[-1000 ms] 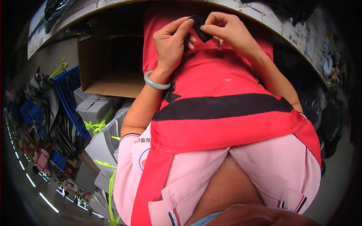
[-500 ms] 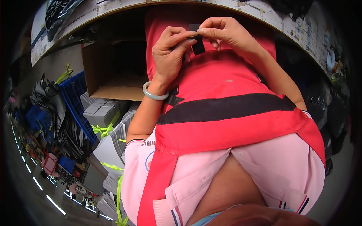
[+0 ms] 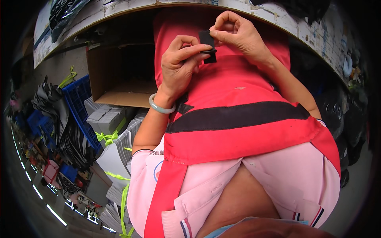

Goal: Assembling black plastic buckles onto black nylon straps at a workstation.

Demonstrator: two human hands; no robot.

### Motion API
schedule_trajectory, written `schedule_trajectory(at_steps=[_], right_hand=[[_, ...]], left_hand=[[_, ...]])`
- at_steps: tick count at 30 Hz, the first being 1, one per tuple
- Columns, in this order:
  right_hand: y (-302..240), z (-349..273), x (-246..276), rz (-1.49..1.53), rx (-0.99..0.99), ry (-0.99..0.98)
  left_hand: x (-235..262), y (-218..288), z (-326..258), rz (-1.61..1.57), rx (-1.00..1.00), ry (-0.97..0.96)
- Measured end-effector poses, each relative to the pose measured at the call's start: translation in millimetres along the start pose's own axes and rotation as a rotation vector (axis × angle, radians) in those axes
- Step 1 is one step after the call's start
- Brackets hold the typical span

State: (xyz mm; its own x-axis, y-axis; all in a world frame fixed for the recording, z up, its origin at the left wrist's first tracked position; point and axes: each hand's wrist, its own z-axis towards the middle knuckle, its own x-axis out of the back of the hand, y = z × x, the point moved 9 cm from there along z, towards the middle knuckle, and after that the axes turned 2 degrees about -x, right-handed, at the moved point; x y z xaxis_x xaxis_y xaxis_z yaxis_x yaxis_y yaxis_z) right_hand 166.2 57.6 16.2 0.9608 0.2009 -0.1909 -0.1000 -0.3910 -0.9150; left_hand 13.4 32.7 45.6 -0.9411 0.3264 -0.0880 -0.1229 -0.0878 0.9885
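Note:
A short, flat black strap (image 3: 206, 38) is stretched between my two hands over the lap of my red apron (image 3: 234, 79). My left hand (image 3: 180, 59), with a pale bangle at its wrist, pinches the strap low down, at a small dark crosspiece whose kind is too small to tell. Below that pinch hangs the strap's lower end. At the upper right edge, my right hand (image 3: 238, 35) grips the strap between thumb and forefinger, its other fingers curled.
Just beyond my hands runs a worn white table edge (image 3: 180, 3). An open cardboard box (image 3: 123, 98) stands under it at left. Nearby are tied grey stacks (image 3: 107, 119), a blue crate (image 3: 81, 111) and dark sheets (image 3: 59, 119). Black plastic bags (image 3: 333, 107) sit at right.
My right hand has risen slightly and shifted right. More of the strap shows above my left hand, which has moved down a little.

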Motion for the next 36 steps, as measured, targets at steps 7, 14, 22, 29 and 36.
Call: schedule_trajectory(at_steps=[7,14,22,29,36], right_hand=[[20,18,-30,-0.048,-0.122,-0.158],[-61,-12,49,-0.846,0.529,0.243],[-50,-34,89,-1.396,0.684,0.514],[-103,-42,47,-1.029,1.045,0.392],[-25,-7,-12,-0.492,0.194,-0.128]], left_hand=[[58,-4,-29,0.102,0.284,0.030],[240,-75,-153,-0.868,0.414,0.864],[68,-69,-30,-0.634,0.503,0.364],[-9,-57,13,-0.557,0.601,0.101],[-29,-27,21,0.127,0.167,-0.098]])
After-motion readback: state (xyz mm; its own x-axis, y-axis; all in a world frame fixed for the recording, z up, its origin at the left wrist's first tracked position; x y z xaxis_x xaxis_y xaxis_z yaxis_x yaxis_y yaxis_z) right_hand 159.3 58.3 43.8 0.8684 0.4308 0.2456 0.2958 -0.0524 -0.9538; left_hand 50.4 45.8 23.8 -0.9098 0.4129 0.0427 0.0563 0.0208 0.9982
